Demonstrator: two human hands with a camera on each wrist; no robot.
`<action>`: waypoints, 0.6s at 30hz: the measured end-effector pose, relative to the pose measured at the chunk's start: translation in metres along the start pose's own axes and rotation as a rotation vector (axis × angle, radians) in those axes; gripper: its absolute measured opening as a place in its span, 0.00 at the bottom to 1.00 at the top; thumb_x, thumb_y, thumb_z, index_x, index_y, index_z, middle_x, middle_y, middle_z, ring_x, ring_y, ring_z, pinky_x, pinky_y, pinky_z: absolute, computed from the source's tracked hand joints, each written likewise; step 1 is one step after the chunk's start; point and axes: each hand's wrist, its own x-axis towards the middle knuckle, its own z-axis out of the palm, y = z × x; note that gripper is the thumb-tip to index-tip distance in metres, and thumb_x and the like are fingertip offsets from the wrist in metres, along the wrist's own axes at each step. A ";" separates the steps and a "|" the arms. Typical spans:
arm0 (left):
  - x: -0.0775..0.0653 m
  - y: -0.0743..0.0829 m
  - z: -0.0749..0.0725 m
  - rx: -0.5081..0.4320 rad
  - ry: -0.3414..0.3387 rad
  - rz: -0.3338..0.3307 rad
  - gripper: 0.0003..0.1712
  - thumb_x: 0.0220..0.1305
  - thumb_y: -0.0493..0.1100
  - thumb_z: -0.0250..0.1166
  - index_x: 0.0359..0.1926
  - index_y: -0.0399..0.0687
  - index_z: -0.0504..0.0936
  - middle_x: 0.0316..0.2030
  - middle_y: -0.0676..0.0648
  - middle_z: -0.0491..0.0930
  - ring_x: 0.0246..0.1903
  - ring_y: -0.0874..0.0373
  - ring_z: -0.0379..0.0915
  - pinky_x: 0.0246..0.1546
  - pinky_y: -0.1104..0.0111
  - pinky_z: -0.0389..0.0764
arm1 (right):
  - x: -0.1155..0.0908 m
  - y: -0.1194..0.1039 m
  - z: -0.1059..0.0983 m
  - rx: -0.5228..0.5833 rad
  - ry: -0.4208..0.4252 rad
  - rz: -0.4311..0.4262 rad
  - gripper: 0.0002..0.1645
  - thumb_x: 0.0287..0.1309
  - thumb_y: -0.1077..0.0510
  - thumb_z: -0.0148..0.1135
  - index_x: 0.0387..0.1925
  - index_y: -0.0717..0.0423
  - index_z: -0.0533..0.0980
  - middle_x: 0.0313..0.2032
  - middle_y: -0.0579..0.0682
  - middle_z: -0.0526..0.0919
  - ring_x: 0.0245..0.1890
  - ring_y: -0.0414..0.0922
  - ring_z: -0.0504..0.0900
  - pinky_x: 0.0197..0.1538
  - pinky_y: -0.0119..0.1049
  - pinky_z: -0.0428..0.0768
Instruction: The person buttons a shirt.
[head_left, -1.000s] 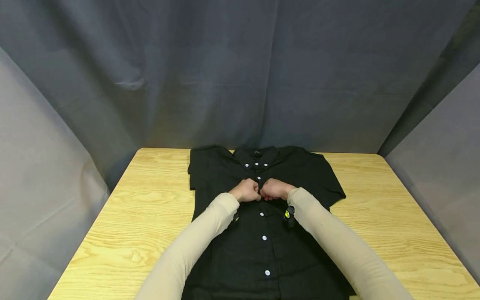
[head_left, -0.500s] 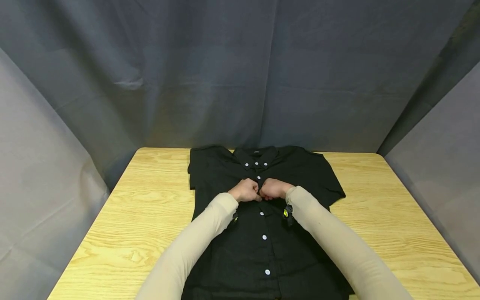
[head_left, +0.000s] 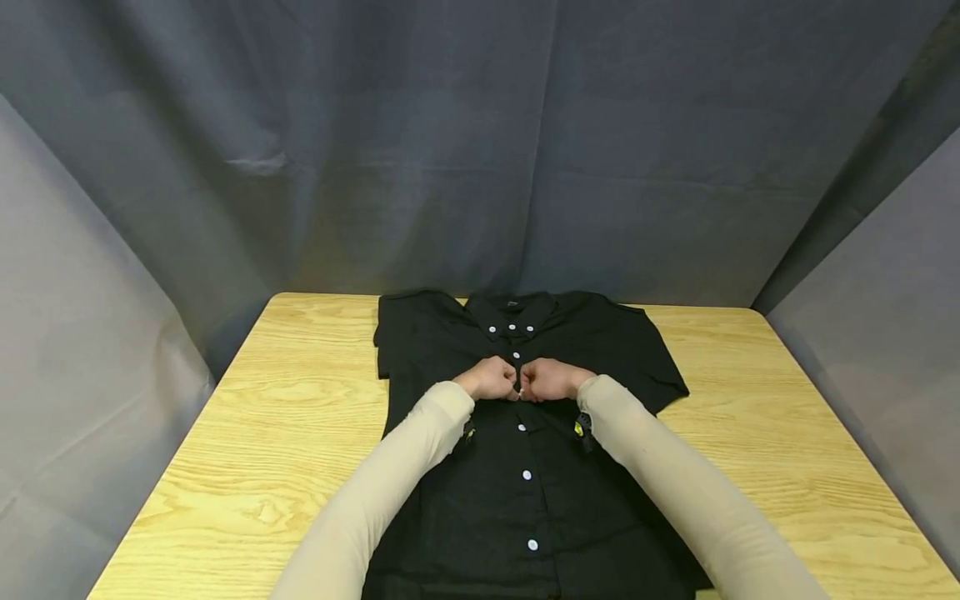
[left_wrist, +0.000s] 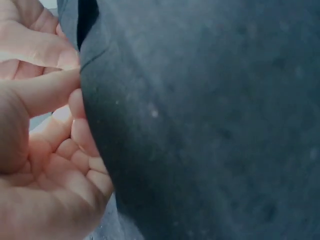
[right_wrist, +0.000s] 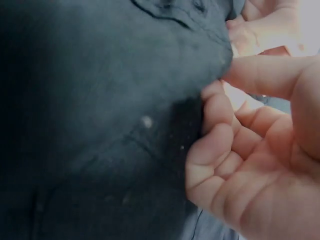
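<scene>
Pinching a black shirt (head_left: 480,500) between thumb and fingers, the left hand (head_left: 491,379) works at 9 o'clock of its centre line; at 3 o'clock, the right hand (head_left: 551,380) pinches the cloth likewise, the two sets of fingertips close together. Both wrist views show the fabric edge caught in these grips. The shirt lies front up on a wood-grain table (head_left: 262,417), its collar (head_left: 542,312) at 12 o'clock by the far edge and its body running down toward 6. One white button (head_left: 516,355) shows just past the hands at 12 o'clock; three more line up toward 6. Beige sleeves (head_left: 397,450) come in from 7 and 5 o'clock. Beyond the table, at 12, hangs a dark grey curtain (head_left: 420,167).
</scene>
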 end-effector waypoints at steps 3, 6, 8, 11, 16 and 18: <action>0.001 -0.001 0.000 -0.001 -0.009 0.000 0.20 0.58 0.33 0.58 0.13 0.51 0.66 0.13 0.55 0.64 0.14 0.62 0.59 0.18 0.74 0.60 | 0.000 -0.001 0.001 -0.016 0.006 0.008 0.06 0.53 0.70 0.55 0.24 0.60 0.73 0.20 0.47 0.74 0.21 0.42 0.70 0.27 0.31 0.67; 0.003 -0.003 0.000 -0.022 -0.017 -0.011 0.19 0.59 0.33 0.57 0.13 0.51 0.68 0.14 0.55 0.69 0.16 0.62 0.63 0.19 0.74 0.63 | 0.001 -0.002 0.001 -0.029 0.000 0.006 0.07 0.56 0.70 0.54 0.24 0.59 0.73 0.20 0.47 0.73 0.21 0.42 0.70 0.28 0.32 0.67; 0.003 -0.003 0.000 -0.030 -0.024 -0.021 0.18 0.59 0.34 0.57 0.14 0.51 0.70 0.15 0.55 0.72 0.17 0.62 0.66 0.20 0.73 0.65 | 0.001 -0.002 0.001 -0.051 -0.010 -0.003 0.09 0.58 0.68 0.55 0.23 0.58 0.72 0.20 0.47 0.73 0.21 0.42 0.70 0.28 0.32 0.67; 0.003 -0.002 0.000 -0.006 -0.024 -0.019 0.16 0.59 0.35 0.56 0.15 0.50 0.72 0.16 0.54 0.74 0.18 0.62 0.67 0.21 0.73 0.66 | 0.001 -0.001 -0.001 -0.079 -0.030 -0.025 0.09 0.60 0.66 0.56 0.24 0.58 0.72 0.18 0.46 0.71 0.20 0.41 0.69 0.27 0.32 0.67; 0.003 -0.001 0.000 0.052 -0.008 -0.007 0.13 0.59 0.36 0.57 0.18 0.49 0.74 0.15 0.54 0.74 0.18 0.62 0.67 0.21 0.74 0.66 | 0.001 0.001 -0.003 -0.080 -0.042 -0.062 0.07 0.58 0.67 0.58 0.25 0.59 0.72 0.17 0.44 0.70 0.18 0.39 0.66 0.25 0.30 0.65; 0.003 0.000 -0.001 0.050 0.008 -0.020 0.10 0.59 0.36 0.58 0.20 0.48 0.74 0.15 0.54 0.75 0.18 0.62 0.69 0.21 0.74 0.67 | 0.002 0.001 -0.003 -0.069 -0.043 -0.079 0.06 0.56 0.69 0.57 0.25 0.60 0.72 0.18 0.45 0.70 0.18 0.39 0.66 0.26 0.30 0.65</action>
